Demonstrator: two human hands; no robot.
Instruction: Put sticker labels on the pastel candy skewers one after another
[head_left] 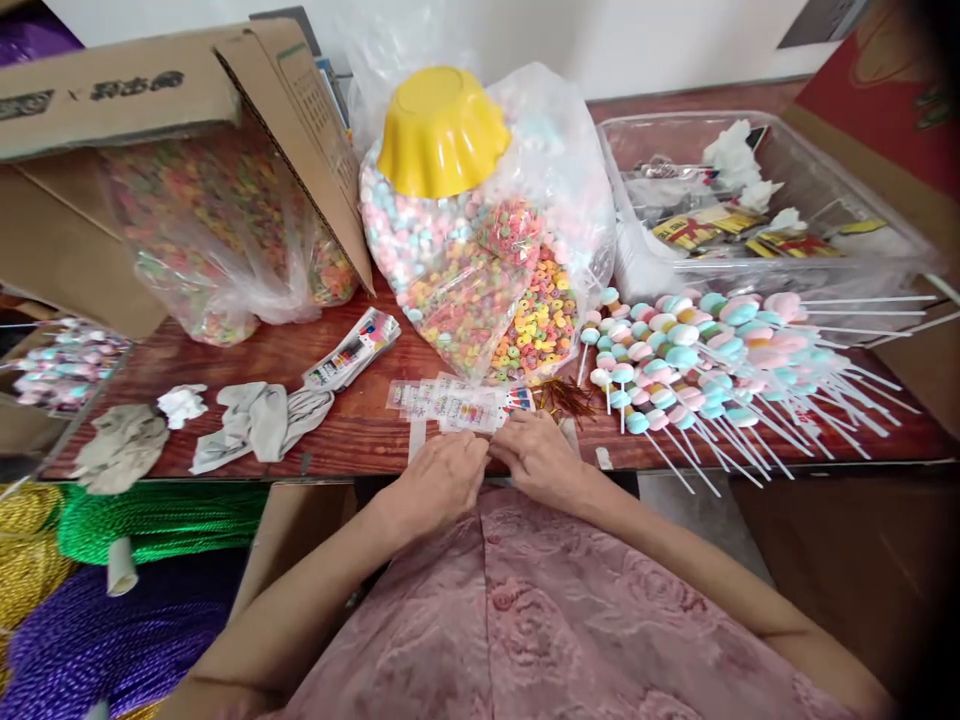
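My left hand [448, 468] and my right hand [538, 455] meet at the table's front edge, fingers curled in and nearly touching. Whatever may be between the fingers is hidden. Just beyond them lie several clear printed plastic bags [450, 403], spread flat and overlapping. A small bunch of shiny brown-gold twist ties [561, 397] rests right behind my right hand. To the right is a big pile of marshmallow skewers [697, 350] in pink, blue and white on white sticks. A large clear bag of ring-shaped candy [536, 310] and pastel marshmallows [420, 240] stands behind the printed bags.
An upturned yellow bowl [442, 130] sits on the large bag. At left are a cardboard box [300, 130] with bagged candy rings, a stack of printed bags [354, 348], gloves [262, 420] and crumpled tissue [182, 405]. A clear plastic bin [750, 265] stands back right.
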